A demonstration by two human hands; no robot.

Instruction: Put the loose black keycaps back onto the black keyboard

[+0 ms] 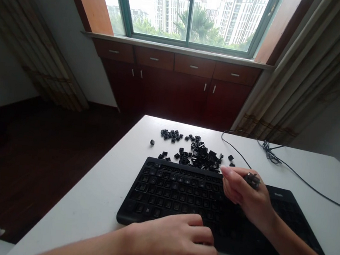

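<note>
My left hand [173, 245] lies curled over the front edge of a black computer keyboard [173, 195], its fingertips on the keys. My right hand [243, 191] is raised above the keyboard's right part, with a small dark object [251, 180], probably a keycap, pinched at its top. That hand hides part of the keys below it. Just beyond the keyboard's far edge lies a heap of loose black keycaps [199, 154], with a smaller cluster [170, 134] to its left. My right fingertips are close to the heap's right side.
The keyboard sits on a white table [94, 201] whose left edge drops to a dark wood floor [28, 159]. A thin black cable [268, 155] loops across the table's far right. Dark wooden cabinets [175, 86] stand beyond the table, beneath a window.
</note>
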